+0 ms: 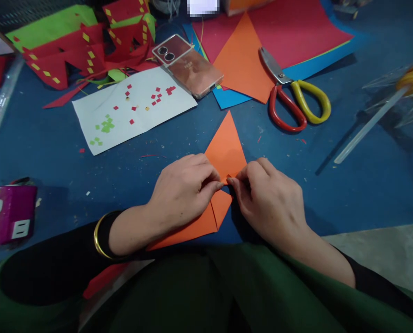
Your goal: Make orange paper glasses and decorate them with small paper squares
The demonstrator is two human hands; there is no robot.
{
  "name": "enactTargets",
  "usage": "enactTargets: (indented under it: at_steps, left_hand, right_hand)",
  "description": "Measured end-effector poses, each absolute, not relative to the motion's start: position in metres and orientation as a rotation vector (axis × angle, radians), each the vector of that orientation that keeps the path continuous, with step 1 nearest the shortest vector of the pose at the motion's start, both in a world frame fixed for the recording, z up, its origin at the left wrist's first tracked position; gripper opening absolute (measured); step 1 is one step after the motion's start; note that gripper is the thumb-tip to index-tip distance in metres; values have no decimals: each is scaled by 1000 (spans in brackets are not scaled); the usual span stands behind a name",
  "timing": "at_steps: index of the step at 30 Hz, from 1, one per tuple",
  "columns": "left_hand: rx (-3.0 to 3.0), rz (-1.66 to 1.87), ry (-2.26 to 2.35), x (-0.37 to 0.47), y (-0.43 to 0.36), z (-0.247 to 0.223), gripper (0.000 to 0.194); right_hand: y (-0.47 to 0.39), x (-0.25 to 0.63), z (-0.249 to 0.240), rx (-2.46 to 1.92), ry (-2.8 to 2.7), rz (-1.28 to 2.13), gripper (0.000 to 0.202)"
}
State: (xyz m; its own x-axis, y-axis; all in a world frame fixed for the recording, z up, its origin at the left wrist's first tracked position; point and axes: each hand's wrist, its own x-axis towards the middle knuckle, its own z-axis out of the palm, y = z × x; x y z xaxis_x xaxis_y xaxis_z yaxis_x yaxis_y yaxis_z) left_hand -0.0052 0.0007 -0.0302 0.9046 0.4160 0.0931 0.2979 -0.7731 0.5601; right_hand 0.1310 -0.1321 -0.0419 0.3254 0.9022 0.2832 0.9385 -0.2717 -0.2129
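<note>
An orange sheet of folded paper (226, 145) lies near the table's front edge, its pointed end facing away from me. My left hand (187, 187) pinches the paper's middle from the left, thumb and fingertips together. From the right, my right hand (270, 199) pinches the same spot, where a small fold stands up between the two thumbs. Below the hands, a creased flap of the paper shows, and its left part runs under my left wrist. Beyond the paper, scissors (280, 77) with one red and one yellow handle lie partly on another orange piece (244, 60).
A white sheet (105, 101) holds small red and green paper bits. A phone (194, 71) rests at its corner. Red and green cut-paper shapes (67, 51) stand back left. Coloured sheets (296, 32) lie at the back, a purple box (10, 215) left, a glue stick (369, 127) right.
</note>
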Motion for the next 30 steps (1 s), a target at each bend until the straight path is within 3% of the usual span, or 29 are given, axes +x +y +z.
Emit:
enactTargets:
  at_steps: [13,25,30]
  left_hand:
    - [2611,275,504,-5,-2,-29,17]
    - [2698,323,525,-5,-3,-30,8]
    - [2907,444,245,-12,-4,-33,18]
  right_hand:
    - [-128,127,-43,-2325,-1740,-368,27]
    - [-129,129,-44,-2327,-1713,-325,29]
    - [-130,130,-43,-2314,-1720,-304,30]
